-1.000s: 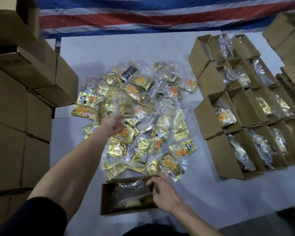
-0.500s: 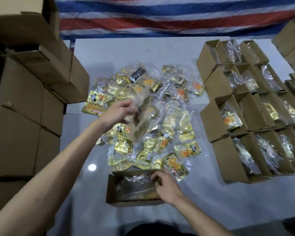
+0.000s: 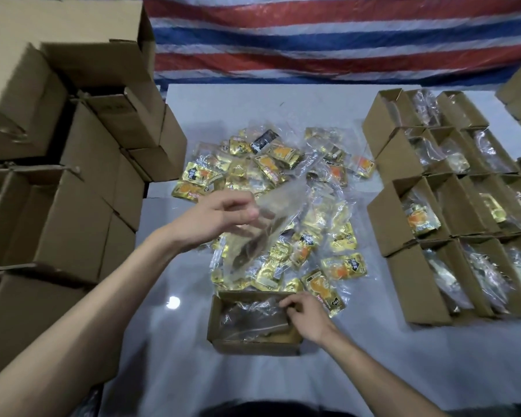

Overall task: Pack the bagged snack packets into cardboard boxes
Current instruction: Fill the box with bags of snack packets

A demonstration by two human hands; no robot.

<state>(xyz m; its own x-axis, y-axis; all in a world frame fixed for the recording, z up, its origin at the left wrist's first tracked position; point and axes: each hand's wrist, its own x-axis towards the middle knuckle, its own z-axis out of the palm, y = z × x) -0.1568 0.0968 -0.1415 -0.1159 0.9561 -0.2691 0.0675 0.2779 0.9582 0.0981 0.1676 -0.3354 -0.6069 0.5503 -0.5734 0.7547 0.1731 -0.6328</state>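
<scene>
A heap of clear bags holding gold and orange snack packets (image 3: 283, 188) lies in the middle of the white table. My left hand (image 3: 223, 218) grips one clear bagged packet (image 3: 259, 233) by its top and holds it in the air above the heap, hanging down and blurred. Close to me stands a small open cardboard box (image 3: 253, 346) with one clear bag lying inside. My right hand (image 3: 306, 316) rests at that box's right end, fingers curled on the bag inside it.
Stacked shut cardboard cartons (image 3: 73, 182) fill the left side. Rows of several small open boxes (image 3: 409, 284) with bags inside stand on the right. A red, white and blue tarp (image 3: 313, 40) hangs behind the table.
My left hand has lifted a bagged packet out of the heap and brought it nearer to me. My right hand has stayed at the near box.
</scene>
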